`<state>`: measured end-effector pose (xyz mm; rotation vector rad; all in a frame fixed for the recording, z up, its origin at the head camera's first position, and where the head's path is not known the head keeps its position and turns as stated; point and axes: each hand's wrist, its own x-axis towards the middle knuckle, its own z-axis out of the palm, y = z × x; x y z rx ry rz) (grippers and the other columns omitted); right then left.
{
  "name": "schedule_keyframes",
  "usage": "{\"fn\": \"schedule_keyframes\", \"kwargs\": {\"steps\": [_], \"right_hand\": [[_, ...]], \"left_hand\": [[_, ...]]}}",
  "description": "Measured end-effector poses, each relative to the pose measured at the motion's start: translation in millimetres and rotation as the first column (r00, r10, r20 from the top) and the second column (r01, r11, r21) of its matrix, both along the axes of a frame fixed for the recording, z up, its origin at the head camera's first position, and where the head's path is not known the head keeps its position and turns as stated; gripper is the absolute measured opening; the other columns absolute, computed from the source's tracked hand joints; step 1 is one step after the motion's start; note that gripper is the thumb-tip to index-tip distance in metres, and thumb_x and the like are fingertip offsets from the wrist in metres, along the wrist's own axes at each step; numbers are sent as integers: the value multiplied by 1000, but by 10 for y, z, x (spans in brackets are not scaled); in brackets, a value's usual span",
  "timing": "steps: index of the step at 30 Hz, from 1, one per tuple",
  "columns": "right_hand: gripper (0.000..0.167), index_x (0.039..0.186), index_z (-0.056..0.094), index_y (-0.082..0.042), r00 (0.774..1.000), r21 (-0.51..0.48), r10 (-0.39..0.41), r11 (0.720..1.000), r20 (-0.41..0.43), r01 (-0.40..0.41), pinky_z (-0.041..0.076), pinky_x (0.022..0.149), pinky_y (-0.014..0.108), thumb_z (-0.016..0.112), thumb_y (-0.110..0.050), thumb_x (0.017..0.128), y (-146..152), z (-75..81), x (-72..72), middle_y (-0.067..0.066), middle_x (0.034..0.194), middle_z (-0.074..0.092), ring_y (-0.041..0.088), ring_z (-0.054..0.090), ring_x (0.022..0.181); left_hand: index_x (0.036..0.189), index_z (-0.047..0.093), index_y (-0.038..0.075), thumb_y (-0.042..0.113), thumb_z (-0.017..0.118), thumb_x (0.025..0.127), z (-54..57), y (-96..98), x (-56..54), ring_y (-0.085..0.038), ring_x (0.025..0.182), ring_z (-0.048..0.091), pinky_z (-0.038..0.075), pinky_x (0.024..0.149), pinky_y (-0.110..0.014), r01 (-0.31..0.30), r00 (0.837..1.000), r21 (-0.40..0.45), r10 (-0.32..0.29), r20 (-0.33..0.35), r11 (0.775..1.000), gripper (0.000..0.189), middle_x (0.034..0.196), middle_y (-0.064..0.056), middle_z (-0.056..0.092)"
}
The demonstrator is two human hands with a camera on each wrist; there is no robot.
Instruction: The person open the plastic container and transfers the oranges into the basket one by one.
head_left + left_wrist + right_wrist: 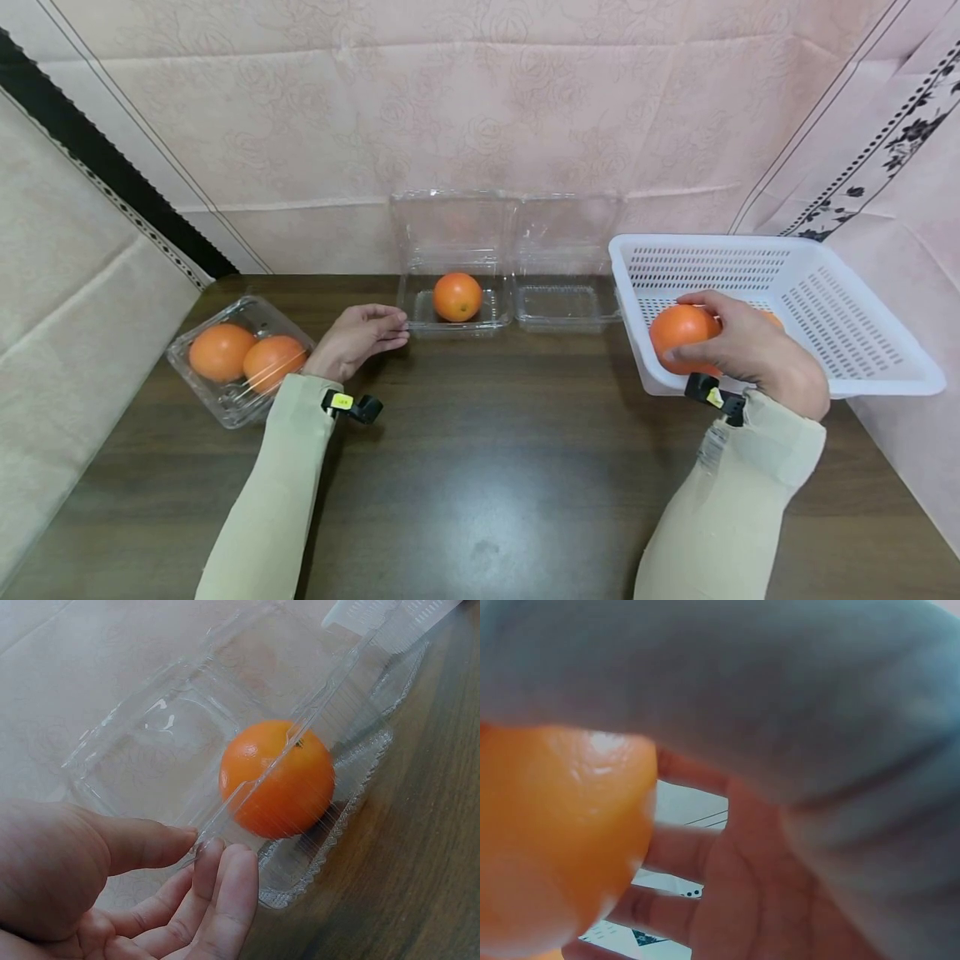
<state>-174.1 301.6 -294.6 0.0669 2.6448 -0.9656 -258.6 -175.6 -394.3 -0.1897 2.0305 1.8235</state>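
My left hand (358,342) pinches the near left edge of a clear plastic clamshell box (491,315). In the left wrist view, thumb and fingertips meet at that edge. The lid stands up at the back, and one orange (457,297) sits inside. Over the white basket (892,385), my right hand (761,350) grips another orange (681,333) between thumb and fingers. That orange (562,840) fills the left of the right wrist view, where the thumb side blocks much of the scene. Part of a further orange (772,319) shows behind the right hand.
Right of the first box stands a second clear clamshell (566,308), lid up, with nothing seen in it. A clamshell (234,408) holding two oranges lies at the left of the brown table (480,467). Patterned cloth (480,117) hangs behind.
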Motion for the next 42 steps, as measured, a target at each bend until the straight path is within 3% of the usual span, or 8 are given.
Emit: {"fn": "schedule_keyframes", "kwargs": {"steps": [7,13,20,26,34,42], "right_hand": [[73,153,39,-15,1000,40,9,999,15,-10,52,74,28,73,-37,93,14,10,9,20,137,51,35,51,114],[75,155,37,-13,997,26,7,1000,73,-9,53,74,29,71,-41,94,28,6,3,24,145,44,39,47,117],[73,153,40,-8,997,49,20,998,79,-24,56,82,37,71,-41,95,34,-16,-22,26,152,41,42,47,123],[79,155,34,-6,994,-17,25,1000,111,-23,59,82,36,71,-41,95,31,-28,-33,28,150,44,43,51,123],[66,150,42,-4,997,80,80,994,-3,-79,60,80,37,68,-35,98,11,-24,-61,29,138,56,40,61,115],[41,138,56,-5,987,129,123,986,-100,-110,51,66,29,63,-20,100,-93,-3,-94,20,116,61,29,56,95]], "left_hand": [[145,46,-2,17,54,107,4,-3,-3,-24,117,64,55,106,-32,1,1000,6,-1,0,1000,43,136,-19,56],[144,47,-1,17,54,107,-8,-2,-7,-23,115,64,57,103,-29,-3,1000,5,3,3,1000,42,135,-18,56],[146,45,-2,19,56,106,-18,-3,-8,-23,116,65,55,105,-32,1,1000,2,-1,-3,1000,46,140,-22,53],[146,46,-2,19,56,106,-16,-8,-5,-25,118,64,56,104,-30,2,1000,5,-2,-4,1000,46,140,-22,54],[146,45,-2,19,55,107,-12,0,-4,-26,119,64,54,108,-34,6,1000,0,-6,-6,1000,46,140,-22,53],[145,46,-1,17,55,107,-17,5,-5,-24,116,64,57,103,-30,-2,1000,-7,2,-7,1000,44,141,-22,53]]}}
